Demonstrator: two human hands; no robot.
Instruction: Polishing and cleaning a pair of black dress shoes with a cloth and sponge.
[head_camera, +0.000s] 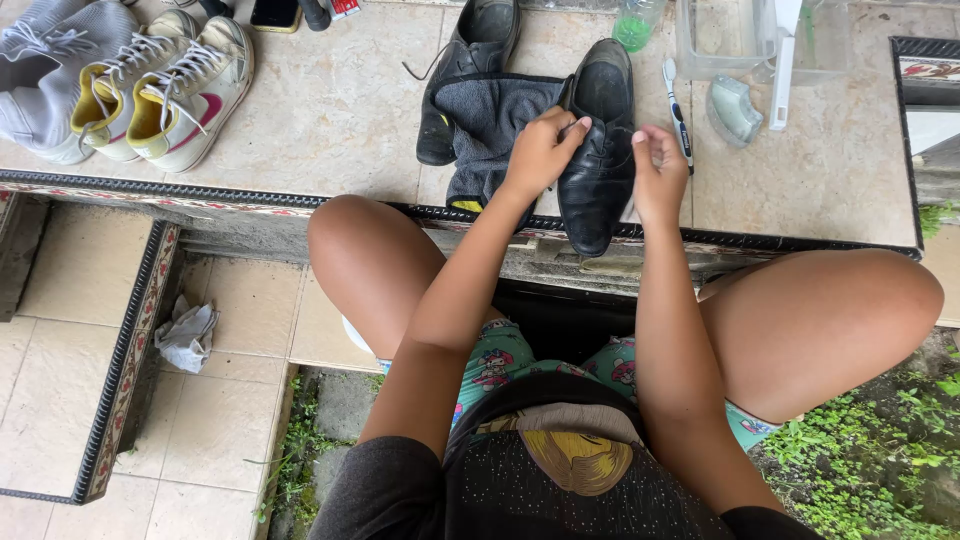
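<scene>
A black leather dress shoe lies on the tiled ledge, toe pointing toward me. My left hand rests on its left side and pinches at the lace area. My right hand hovers by the shoe's right side, fingertips pinched together, probably on a lace end. A dark grey cloth lies under and beside the shoe. The second black shoe lies behind the cloth with a loose lace.
A toothbrush lies right of the shoe, next to a pale scrub brush and a clear plastic tub. A green bottle stands behind. White sneakers and grey ones sit far left. A crumpled rag lies on the lower floor.
</scene>
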